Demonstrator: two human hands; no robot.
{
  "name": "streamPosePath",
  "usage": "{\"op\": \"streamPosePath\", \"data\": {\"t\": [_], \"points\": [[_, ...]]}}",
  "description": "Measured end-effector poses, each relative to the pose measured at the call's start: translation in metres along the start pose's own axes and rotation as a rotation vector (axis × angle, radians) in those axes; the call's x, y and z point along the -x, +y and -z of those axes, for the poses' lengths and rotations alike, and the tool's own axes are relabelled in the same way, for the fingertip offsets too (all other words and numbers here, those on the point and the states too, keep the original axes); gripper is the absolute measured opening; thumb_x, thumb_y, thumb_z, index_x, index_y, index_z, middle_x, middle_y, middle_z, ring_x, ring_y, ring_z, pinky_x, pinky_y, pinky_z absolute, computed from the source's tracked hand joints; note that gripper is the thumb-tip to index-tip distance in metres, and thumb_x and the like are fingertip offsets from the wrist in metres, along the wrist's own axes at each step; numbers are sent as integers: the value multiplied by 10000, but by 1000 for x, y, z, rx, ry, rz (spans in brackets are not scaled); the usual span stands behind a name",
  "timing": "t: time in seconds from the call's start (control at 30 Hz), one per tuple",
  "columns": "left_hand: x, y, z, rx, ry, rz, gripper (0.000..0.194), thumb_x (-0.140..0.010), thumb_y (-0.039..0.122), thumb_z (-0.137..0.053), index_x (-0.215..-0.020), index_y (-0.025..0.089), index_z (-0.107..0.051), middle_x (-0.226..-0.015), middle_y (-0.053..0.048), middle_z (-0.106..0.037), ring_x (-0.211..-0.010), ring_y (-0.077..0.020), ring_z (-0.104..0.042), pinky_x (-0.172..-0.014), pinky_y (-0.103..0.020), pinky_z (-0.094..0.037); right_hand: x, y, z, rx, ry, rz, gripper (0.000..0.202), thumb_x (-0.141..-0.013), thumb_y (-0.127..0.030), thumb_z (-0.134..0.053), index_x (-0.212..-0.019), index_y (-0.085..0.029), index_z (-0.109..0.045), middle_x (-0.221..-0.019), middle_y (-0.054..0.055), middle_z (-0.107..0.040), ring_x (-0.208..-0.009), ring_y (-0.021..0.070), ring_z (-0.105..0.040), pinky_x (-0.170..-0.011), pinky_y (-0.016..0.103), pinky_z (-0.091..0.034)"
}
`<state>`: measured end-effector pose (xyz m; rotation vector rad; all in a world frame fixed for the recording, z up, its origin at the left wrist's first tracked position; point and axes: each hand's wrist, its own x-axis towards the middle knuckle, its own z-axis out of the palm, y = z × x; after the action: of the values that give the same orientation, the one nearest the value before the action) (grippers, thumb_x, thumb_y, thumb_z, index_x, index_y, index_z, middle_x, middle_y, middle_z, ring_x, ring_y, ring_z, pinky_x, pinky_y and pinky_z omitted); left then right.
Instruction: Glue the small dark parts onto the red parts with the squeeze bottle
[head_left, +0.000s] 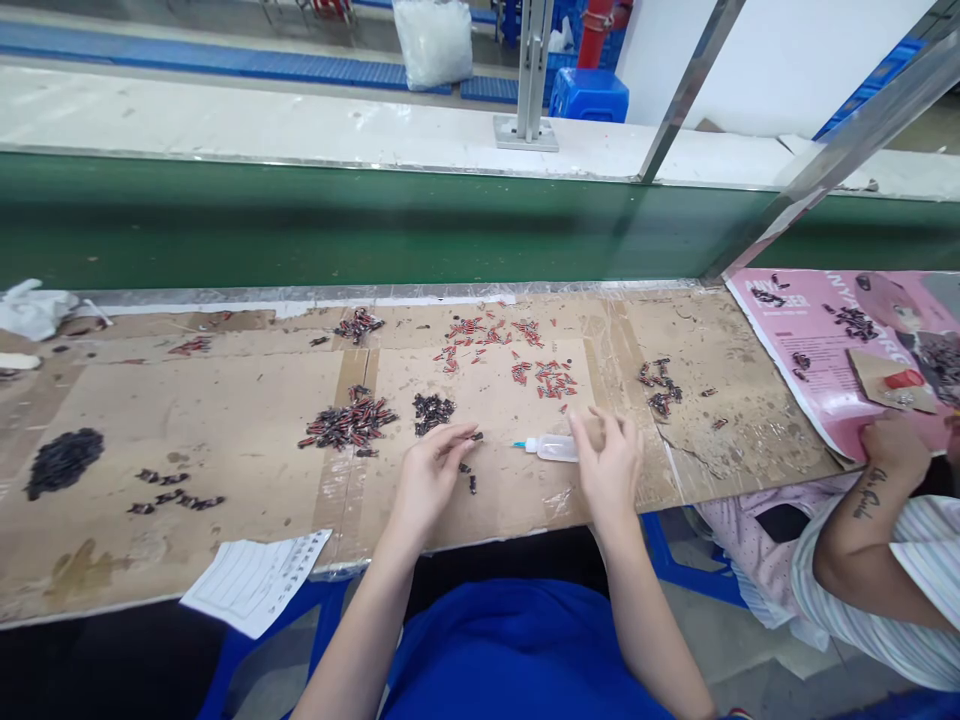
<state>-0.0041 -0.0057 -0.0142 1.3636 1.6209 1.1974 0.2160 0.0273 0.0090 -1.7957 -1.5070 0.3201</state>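
My left hand (436,470) pinches a small dark part (477,436) between thumb and fingertips. Two or so more dark pieces (472,484) lie just beside those fingers. My right hand (611,465) curls over the rear end of a clear plastic bottle (553,447) with a blue-green needle tip pointing left. The bottle lies low over the cardboard (510,510). Behind my left hand is a pile of small black parts (433,412). To its left sits a heap of red and black parts (349,420). Loose red pieces (555,380) are scattered beyond the bottle.
A black pile (64,462) and a paper sheet (257,580) are at the left. On the right, a co-worker's arm (862,520) rests by a pink sheet (795,350). A green ledge (337,220) and metal posts (532,80) stand behind.
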Motion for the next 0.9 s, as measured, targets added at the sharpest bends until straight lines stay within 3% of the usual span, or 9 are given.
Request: {"op": "streamPosePath", "data": {"t": [0.13,0.3,0.43,0.57,0.73,0.9], "points": [[0,8,-7,16,-36,-26,194,-813,305,-577,-859,200,-733,-933,-81,-743,-936,-224,-687,-853,-374,-566,-27,1,-10,113,-137,-8,369,-773,-513,-675,-851,-157,-732,-875,156,-700,-867,316,-609,-857,471,-432],[2,15,-13,102,-93,88,211,-789,336,-587,-848,183,-720,-907,-88,-757,-862,-235,-719,-829,-380,-568,-36,-7,-25,299,-286,-12,121,-846,-222,-616,-871,-150,-710,-929,131,-706,-925,276,-602,-863,389,-416],[3,19,-16,216,-121,171,255,-766,370,-602,-890,170,-699,-886,-86,-762,-742,-226,-734,-755,-360,-585,-35,-12,-27,447,-381,54,203,-904,-132,-491,-957,-106,-685,-967,167,-691,-974,282,-575,-877,388,-395],[2,23,-18,234,-95,178,263,-732,367,-626,-891,172,-701,-899,-87,-766,-779,-227,-733,-756,-352,-590,-41,-13,-27,552,-419,146,301,-901,-30,-364,-970,-36,-657,-976,247,-666,-968,316,-564,-845,413,-397],[2,28,-18,159,-66,112,221,-765,349,-590,-853,176,-696,-894,-88,-764,-795,-221,-726,-771,-357,-584,-42,-21,-16,255,-434,229,237,-931,-116,-385,-987,-107,-615,-975,182,-666,-926,281,-602,-821,392,-456],[1,34,-17,101,-92,44,178,-810,291,-548,-865,180,-675,-869,-73,-755,-756,-193,-716,-719,-316,-582,-13,-38,-6,-168,-537,444,239,-961,-208,-380,-980,-185,-617,-963,99,-666,-925,209,-639,-837,344,-504]]}}
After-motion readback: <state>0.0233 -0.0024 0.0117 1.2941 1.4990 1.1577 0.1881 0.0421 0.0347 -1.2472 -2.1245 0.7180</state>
